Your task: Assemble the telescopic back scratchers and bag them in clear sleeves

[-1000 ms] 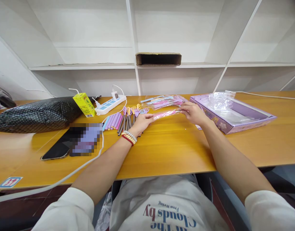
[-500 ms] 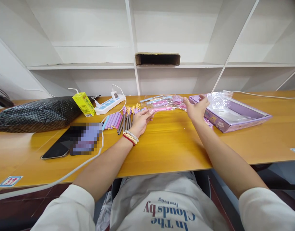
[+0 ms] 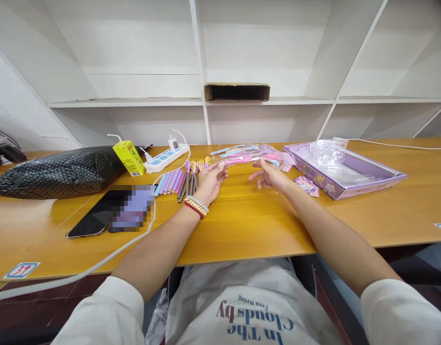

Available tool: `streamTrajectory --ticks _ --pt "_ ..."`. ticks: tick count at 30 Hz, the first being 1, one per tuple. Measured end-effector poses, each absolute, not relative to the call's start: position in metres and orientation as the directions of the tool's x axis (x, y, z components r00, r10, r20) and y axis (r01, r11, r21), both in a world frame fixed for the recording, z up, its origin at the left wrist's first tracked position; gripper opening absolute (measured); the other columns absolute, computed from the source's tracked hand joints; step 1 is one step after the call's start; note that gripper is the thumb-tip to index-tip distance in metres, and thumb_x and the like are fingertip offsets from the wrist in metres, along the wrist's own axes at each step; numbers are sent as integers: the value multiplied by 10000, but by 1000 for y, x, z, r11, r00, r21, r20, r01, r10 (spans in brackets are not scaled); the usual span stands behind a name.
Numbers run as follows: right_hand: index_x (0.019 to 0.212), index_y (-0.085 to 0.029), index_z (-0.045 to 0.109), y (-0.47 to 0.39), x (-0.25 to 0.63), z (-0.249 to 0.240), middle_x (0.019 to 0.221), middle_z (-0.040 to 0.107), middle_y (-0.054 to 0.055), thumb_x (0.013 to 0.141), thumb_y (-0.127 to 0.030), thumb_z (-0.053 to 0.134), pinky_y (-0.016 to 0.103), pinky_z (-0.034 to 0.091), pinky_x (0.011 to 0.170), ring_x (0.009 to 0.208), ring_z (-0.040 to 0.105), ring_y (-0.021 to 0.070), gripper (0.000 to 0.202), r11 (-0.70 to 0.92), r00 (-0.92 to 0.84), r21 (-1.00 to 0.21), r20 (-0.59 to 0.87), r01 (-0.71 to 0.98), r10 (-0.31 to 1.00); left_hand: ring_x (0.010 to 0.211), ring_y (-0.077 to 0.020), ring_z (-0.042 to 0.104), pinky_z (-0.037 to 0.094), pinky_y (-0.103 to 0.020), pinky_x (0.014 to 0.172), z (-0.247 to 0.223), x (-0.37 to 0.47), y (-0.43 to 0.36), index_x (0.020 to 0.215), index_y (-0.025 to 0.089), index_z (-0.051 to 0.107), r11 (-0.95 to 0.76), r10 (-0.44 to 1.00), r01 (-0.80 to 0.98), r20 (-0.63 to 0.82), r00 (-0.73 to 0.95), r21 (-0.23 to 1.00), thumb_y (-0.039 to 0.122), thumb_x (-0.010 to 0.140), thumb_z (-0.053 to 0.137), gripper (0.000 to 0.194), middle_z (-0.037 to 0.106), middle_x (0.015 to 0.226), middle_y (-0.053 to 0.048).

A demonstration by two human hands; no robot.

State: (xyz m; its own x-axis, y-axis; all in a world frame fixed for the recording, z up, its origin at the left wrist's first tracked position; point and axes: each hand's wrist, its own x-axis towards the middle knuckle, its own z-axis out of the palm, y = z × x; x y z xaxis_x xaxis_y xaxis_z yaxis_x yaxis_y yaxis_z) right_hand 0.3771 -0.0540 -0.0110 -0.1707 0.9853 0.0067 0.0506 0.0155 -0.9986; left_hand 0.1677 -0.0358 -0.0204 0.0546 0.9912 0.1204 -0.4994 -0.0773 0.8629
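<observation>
My left hand pinches the near left end of a clear plastic packet with pink contents, above the table's middle. My right hand is at the packet's right side with its fingers apart, and nothing shows between them. Behind lie more clear bags with light blue pieces. To the left of my left hand are several purple, pink and blue sticks in a row, beside dark-handled pieces with yellow and purple forked heads. Small printed purple cards lie right of my right hand.
An open purple box with clear plastic in it stands at the right. Leftward are a power strip, a yellow drink carton, a black wrapped parcel, and two phones. A white cable crosses the table's left side.
My right hand has moved left and slightly down, away from the purple box, toward my left hand. More of the small cards shows now. My left hand still holds the packet.
</observation>
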Motion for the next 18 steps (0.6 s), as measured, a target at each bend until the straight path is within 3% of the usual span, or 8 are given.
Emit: streamTrajectory --ticks 4,8,11,18 --pt "993 -231 459 -52 379 -10 791 650 46 761 -745 323 197 277 350 510 581 132 581 46 -110 -974 72 -221 991 659 -97 573 439 -232 609 -23 171 -41 796 142 673 -157 958 -248 209 198 956 308 628 735 244 656 750 -32" --pt "925 -204 531 -48 389 -9 624 585 2 801 -554 398 191 276 345 482 565 120 395 8 -66 -945 31 -327 997 715 -134 584 456 -264 645 -26 173 -45 775 143 667 -255 923 41 231 308 966 380 645 719 276 660 761 -40" --pt "902 -187 557 -46 392 -11 557 563 -12 775 -405 452 188 281 345 475 578 124 273 -32 -77 -917 -1 -398 997 744 -149 592 468 -301 713 -27 174 -46 790 138 653 -312 911 137 256 324 940 390 678 688 278 671 808 -54" --pt "815 -175 560 -39 396 -13 496 542 -24 794 -411 515 189 294 338 434 561 112 241 43 65 -879 13 -475 998 915 -189 609 455 -331 848 -27 172 -44 871 140 654 -474 862 299 367 349 828 373 752 620 263 679 962 -84"
